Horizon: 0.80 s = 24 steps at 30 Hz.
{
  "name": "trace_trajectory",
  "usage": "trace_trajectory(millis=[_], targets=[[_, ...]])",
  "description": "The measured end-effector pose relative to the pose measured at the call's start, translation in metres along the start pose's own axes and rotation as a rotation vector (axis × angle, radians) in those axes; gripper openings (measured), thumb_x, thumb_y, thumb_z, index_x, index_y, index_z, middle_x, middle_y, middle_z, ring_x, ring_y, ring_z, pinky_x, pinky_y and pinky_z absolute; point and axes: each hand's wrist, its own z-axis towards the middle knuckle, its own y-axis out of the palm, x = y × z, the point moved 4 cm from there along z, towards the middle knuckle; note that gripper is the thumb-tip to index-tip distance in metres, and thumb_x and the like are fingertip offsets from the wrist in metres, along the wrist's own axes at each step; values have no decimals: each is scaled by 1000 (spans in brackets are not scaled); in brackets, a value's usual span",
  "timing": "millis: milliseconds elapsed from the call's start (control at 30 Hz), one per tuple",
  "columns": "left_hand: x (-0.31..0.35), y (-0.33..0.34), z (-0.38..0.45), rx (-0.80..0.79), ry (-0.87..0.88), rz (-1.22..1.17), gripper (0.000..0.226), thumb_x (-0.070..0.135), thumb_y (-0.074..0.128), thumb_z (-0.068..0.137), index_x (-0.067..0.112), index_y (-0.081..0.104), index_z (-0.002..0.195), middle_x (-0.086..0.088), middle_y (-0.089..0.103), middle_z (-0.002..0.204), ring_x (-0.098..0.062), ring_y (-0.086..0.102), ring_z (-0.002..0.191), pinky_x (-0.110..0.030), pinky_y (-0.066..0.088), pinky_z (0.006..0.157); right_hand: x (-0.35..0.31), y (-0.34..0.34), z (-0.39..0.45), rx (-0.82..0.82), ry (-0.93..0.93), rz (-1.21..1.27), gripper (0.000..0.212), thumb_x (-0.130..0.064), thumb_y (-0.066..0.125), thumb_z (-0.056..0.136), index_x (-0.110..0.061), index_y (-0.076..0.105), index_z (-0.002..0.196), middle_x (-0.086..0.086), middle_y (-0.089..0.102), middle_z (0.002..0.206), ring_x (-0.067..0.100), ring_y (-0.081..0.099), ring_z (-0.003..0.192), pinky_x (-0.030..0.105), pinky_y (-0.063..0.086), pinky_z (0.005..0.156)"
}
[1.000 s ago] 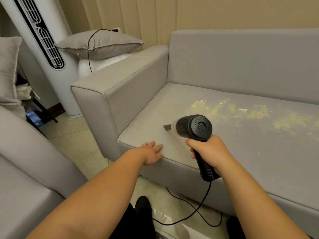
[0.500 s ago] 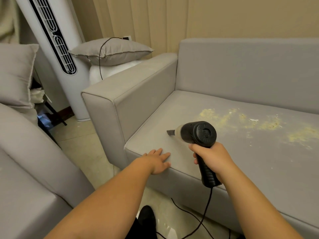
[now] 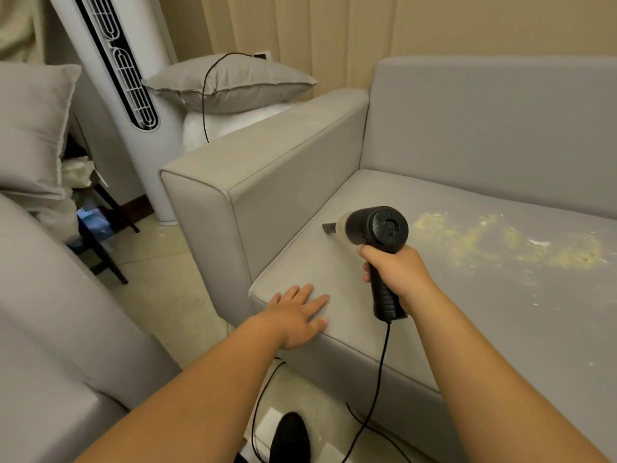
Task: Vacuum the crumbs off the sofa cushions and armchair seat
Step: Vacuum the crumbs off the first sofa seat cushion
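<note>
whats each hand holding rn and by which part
The right hand grips the handheld vacuum by its black handle. The left hand holds nothing, resting flat on the sofa seat cushion.

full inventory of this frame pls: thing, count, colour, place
sofa: 1, grey, centre and right
crumbs: scattered patch, yellowish, sofa seat, right of the vacuum
handheld vacuum: 1, black with a pale front section, above the seat, nozzle pointing left toward the armrest
vacuum cord: 1, black, hanging from the handle to the floor
armchair: 1, grey, lower left, partly in view
cushions: 2, grey, one behind the sofa armrest, one at the left edge
tower fan: 1, white with dark grille, upper left
curtain: beige, behind the sofa
floor: pale tiles
shoe: 1, black, bottom centre
left hand: flat, open, on the front corner of the seat
right hand: closed round the vacuum handle
</note>
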Motion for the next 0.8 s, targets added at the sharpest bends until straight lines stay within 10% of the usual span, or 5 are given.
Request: trace_trajectory(millis=[800], targets=[[39,0,-6,-32,77,6,63,63,23,106,46,3,164,4,-11,174,-24,-8,160,-48,1,129,13,-84,-127,172,94,23,20,-24,79,90,-9,73,103,16,76,84,21,71,65,39,59,70]])
